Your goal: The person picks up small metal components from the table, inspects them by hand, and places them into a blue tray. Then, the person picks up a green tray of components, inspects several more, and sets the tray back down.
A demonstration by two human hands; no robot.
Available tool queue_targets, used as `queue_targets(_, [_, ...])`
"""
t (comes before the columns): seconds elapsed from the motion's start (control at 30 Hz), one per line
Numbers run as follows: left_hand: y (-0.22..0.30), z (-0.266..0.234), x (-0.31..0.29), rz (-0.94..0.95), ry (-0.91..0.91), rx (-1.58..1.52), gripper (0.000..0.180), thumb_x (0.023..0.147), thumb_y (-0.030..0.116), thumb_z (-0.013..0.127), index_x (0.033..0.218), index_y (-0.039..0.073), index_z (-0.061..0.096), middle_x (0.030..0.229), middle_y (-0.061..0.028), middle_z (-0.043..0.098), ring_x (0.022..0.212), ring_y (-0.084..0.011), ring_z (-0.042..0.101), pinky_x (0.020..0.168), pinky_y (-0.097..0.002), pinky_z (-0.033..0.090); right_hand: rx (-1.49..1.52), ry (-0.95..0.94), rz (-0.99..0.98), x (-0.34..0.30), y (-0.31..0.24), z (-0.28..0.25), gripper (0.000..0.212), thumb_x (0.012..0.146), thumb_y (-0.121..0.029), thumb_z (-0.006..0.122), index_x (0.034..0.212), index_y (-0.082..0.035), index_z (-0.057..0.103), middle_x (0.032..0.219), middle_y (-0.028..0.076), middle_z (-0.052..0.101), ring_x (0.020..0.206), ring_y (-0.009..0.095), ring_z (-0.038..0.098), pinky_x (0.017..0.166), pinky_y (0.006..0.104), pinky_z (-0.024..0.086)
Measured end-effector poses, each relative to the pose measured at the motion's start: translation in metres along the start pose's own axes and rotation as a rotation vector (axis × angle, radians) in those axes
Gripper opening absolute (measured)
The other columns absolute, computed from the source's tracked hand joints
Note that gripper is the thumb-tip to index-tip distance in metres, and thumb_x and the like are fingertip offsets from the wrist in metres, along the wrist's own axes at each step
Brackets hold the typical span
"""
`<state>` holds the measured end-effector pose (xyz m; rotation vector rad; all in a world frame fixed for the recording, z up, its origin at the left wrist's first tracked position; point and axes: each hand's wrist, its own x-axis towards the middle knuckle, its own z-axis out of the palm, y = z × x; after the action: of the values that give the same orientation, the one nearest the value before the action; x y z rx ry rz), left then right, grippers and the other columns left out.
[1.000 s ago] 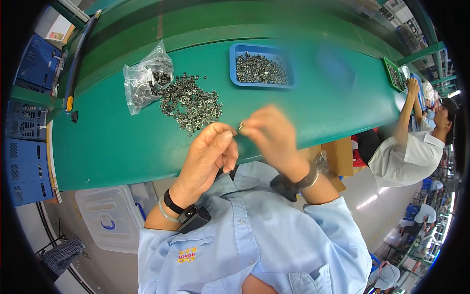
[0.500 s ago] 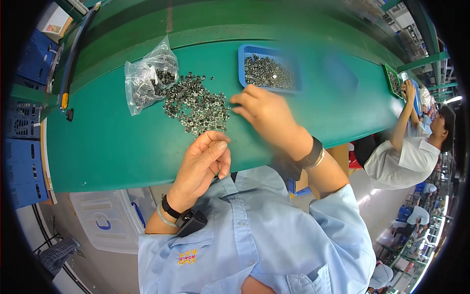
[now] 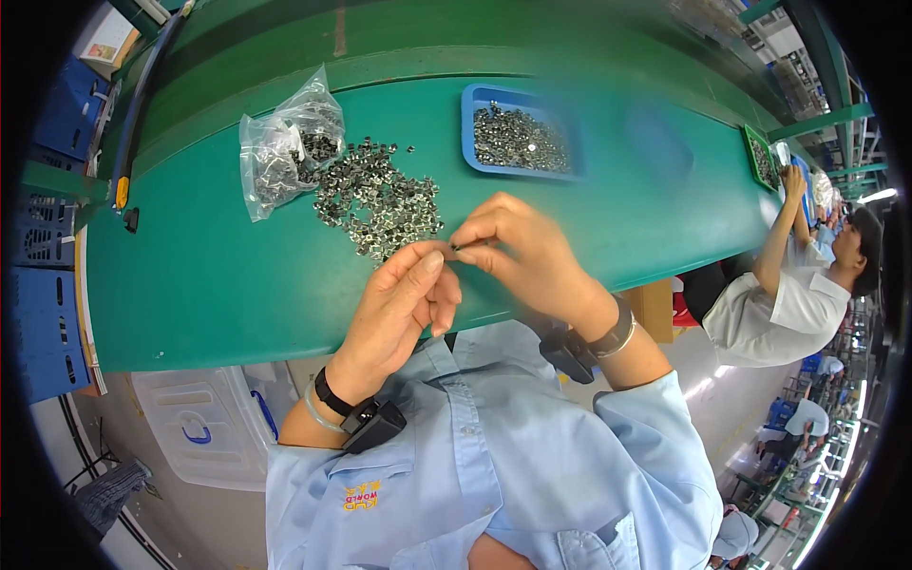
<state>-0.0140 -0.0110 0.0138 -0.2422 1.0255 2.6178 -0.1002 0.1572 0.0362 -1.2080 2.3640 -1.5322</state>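
My right hand pinches a small dark metal part between thumb and fingertips. Its fingertips meet those of my left hand, whose thumb presses against the index finger and whose other fingers curl in. Whatever the left pinch may hold is too small to make out. Just beyond the hands, a loose pile of small black and silver metal parts is spread on the green table. A clear plastic bag with more such parts lies at the pile's left. Farther right stands a blue tray of small metal pieces.
A green tray sits at the far right, by a co-worker in a light shirt. Blue crates stand at the left. Below the table's front edge are a clear lidded box and a cardboard box.
My right hand has come back from the pile's right edge to my left fingertips, with a small part in its pinch. My left hand has barely moved.
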Motion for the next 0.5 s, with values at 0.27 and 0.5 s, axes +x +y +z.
queue_targets(0.27, [-0.012,0.009,0.007,0.035,0.016,0.041,0.022,0.096,0.020,0.055,0.109,0.003,0.054,0.076,-0.0041,0.058,0.056,-0.0101,0.051,0.048,-0.0220,0.039,-0.060,0.060,-0.088,-0.021,0.009,0.000,0.021,0.078,-0.004,0.070,0.099,-0.007,0.066,0.089,0.005,0.059,0.083,0.020,0.058,0.069,0.0308,0.049])
queue_targets(0.5, [-0.016,0.009,0.005,0.087,0.052,0.069,0.019,0.095,0.018,0.056,0.108,0.003,0.056,0.078,-0.0054,0.061,0.057,-0.0106,0.054,0.047,-0.0218,0.041,0.111,0.167,0.061,-0.031,-0.004,0.007,0.022,0.077,-0.004,0.070,0.099,-0.007,0.065,0.089,0.005,0.058,0.084,0.021,0.057,0.071,0.0320,0.048])
